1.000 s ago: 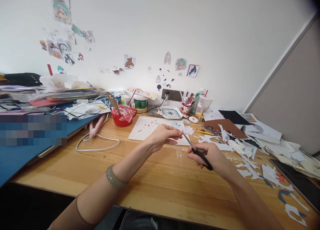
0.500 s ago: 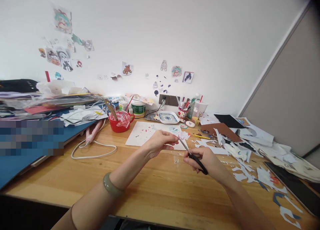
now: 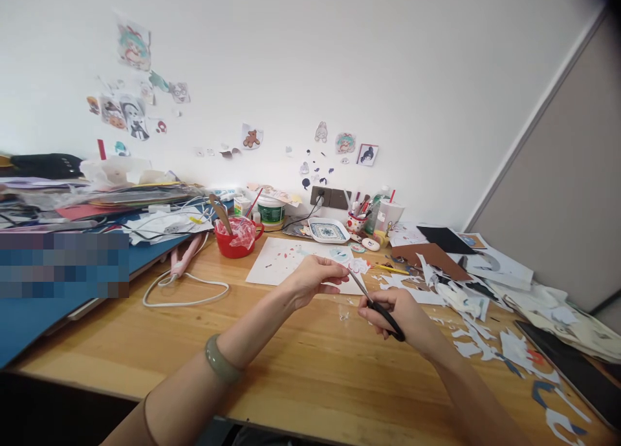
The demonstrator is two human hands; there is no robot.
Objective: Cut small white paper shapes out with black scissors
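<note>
My right hand (image 3: 392,311) grips black-handled scissors (image 3: 385,318), whose metal blades point up and left to the fingertips of my left hand (image 3: 317,278). The blades look nearly closed. My left thumb and fingers are pinched together above the white sheet (image 3: 272,262); whatever is between them is too small to make out. Just past those fingertips is a white paper cutout (image 3: 359,265) with pinkish lines, and I cannot tell whether it is held or lying there. Small coloured cut pieces are spread over the sheet. Tiny paper snips (image 3: 344,315) lie on the wooden table under the hands.
A red mug (image 3: 235,238) with plastic wrap, a patterned square dish (image 3: 328,230) and a cup of pens (image 3: 356,222) stand along the back. Paper scraps (image 3: 468,333) and a black tablet-like slab (image 3: 567,362) cover the right. A white cable (image 3: 194,302) loops at left.
The whole view has shifted slightly, with the scene appearing a little further right. Both hands and the scissors keep nearly the same pose.
</note>
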